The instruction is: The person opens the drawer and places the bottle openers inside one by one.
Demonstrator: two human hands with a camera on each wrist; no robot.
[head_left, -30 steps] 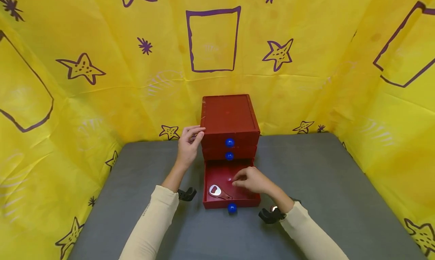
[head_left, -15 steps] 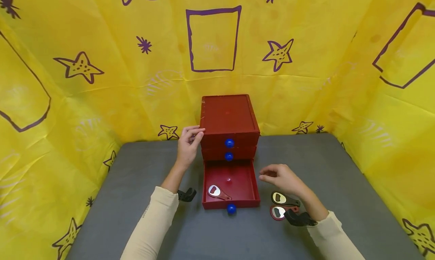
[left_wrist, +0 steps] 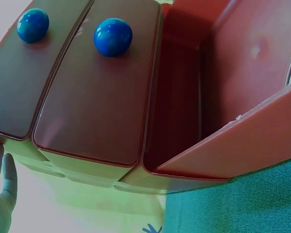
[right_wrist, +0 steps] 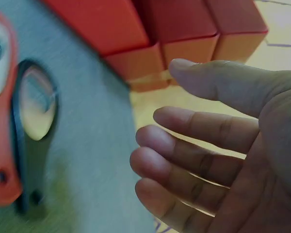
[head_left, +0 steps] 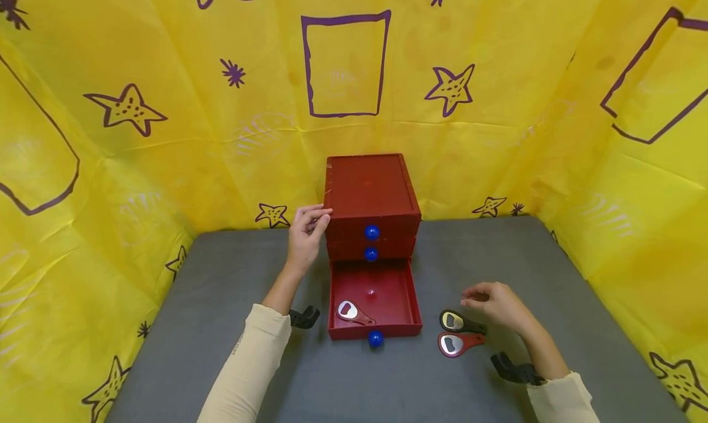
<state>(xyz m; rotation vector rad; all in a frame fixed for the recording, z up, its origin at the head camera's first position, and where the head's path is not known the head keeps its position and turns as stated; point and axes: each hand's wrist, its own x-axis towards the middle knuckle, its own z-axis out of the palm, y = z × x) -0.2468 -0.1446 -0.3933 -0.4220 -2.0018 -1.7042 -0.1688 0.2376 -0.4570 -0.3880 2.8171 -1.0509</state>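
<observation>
My left hand [head_left: 305,240] rests its fingertips on the upper left side of a red drawer unit [head_left: 372,186]. The unit's bottom drawer [head_left: 395,300] is pulled out, and a red bottle opener [head_left: 354,313] lies inside near its front left. Over the table to the right, my right hand [head_left: 500,306] holds nothing; its fingers are loosely bent and apart in the right wrist view. Just below that hand a black bottle opener [head_left: 455,321] and a second red bottle opener [head_left: 456,344] lie side by side, handles pointing right.
Blue ball knobs [head_left: 372,232] stick out from the drawer fronts; the upper two drawers are pushed in. A grey cloth [head_left: 238,275] covers the table. Yellow fabric walls [head_left: 221,152] with purple drawings stand behind and at both sides.
My right hand has left the inside of the open drawer and moved right, above the two bottle openers on the table. The left hand has stayed at the unit's side.
</observation>
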